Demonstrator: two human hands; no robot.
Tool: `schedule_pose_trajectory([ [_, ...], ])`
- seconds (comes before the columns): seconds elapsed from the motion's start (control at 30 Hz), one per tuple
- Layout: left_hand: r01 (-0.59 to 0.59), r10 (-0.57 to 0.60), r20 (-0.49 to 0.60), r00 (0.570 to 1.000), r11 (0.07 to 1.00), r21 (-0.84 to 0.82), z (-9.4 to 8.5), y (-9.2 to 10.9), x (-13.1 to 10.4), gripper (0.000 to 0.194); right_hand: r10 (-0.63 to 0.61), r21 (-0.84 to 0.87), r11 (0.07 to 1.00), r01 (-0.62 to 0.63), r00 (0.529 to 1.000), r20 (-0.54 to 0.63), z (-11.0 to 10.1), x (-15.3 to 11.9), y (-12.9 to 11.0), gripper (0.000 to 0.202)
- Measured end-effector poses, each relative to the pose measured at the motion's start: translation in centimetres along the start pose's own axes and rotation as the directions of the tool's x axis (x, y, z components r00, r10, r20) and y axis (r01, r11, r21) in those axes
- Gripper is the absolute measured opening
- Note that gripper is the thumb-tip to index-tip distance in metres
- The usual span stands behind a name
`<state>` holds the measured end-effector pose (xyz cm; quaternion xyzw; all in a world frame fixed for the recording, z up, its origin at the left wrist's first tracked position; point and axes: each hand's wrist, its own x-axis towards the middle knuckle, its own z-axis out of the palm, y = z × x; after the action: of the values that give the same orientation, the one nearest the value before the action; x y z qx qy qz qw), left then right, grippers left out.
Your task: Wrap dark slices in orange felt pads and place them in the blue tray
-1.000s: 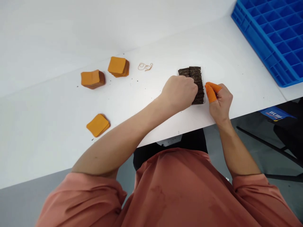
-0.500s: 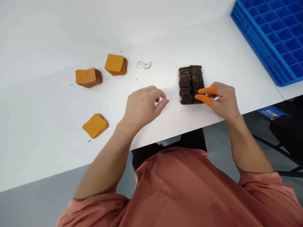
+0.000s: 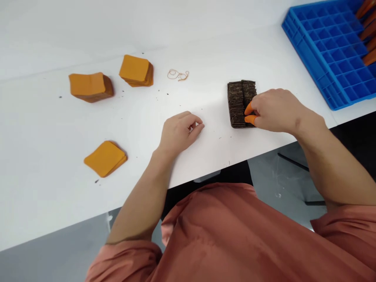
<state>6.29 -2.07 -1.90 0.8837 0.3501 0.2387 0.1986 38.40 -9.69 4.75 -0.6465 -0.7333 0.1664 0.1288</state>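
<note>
My right hand (image 3: 276,109), with orange finger cots (image 3: 250,119) on thumb and forefinger, reaches over the right side of a small clear tray. Two packed rows of thin dark brown sheets (image 3: 235,102) stand on edge in it. The two fingertips pinch into the right-hand row, and my hand hides part of that row. Resting on the white table left of the tray is my bare left hand (image 3: 179,132). Its fingers are curled, thumb and forefinger tips close together, and nothing shows between them.
Two tall piles of orange-yellow squares, a left pile (image 3: 88,87) and a right pile (image 3: 135,70), stand at the back left. A thinner pile (image 3: 105,158) lies nearer me. Loose rubber bands (image 3: 178,75) lie behind my left hand. A blue divided crate (image 3: 320,70), partly filled with orange-brown pieces, stands far right.
My right hand has turned and come further over the tray, with its fingertips down at the right row. My left hand keeps nearly the same pose. The view has shifted, showing more of the crate.
</note>
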Motion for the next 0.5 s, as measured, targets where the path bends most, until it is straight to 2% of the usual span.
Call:
schedule_pose_trajectory([
  [0.1, -0.040, 0.041, -0.009, 0.999, 0.998, 0.039, 0.0, -0.3, -0.2, 0.021, 0.076, -0.205, 0.978, -0.039, 0.981, 0.178, -1.6, 0.1, -1.7, 0.024],
  [0.2, -0.078, 0.079, -0.012, 0.997, 0.995, 0.060, 0.0, -0.2, -0.3, 0.023, 0.138, -0.295, 0.954, -0.054, 0.952, 0.274, -2.8, 0.1, -3.3, 0.022],
  [0.33, -0.081, 0.081, 0.003, 0.997, 0.994, 0.079, 0.0, -0.2, -0.2, 0.023, 0.167, -0.353, 0.934, -0.051, 0.937, 0.307, -3.1, 0.0, -4.2, 0.028],
  [0.5, -0.103, 0.104, -0.001, 0.995, 0.990, 0.092, 0.2, 0.0, -0.2, 0.026, 0.163, -0.293, 0.954, -0.071, 0.938, 0.306, -2.8, -0.4, -4.3, 0.034],
])
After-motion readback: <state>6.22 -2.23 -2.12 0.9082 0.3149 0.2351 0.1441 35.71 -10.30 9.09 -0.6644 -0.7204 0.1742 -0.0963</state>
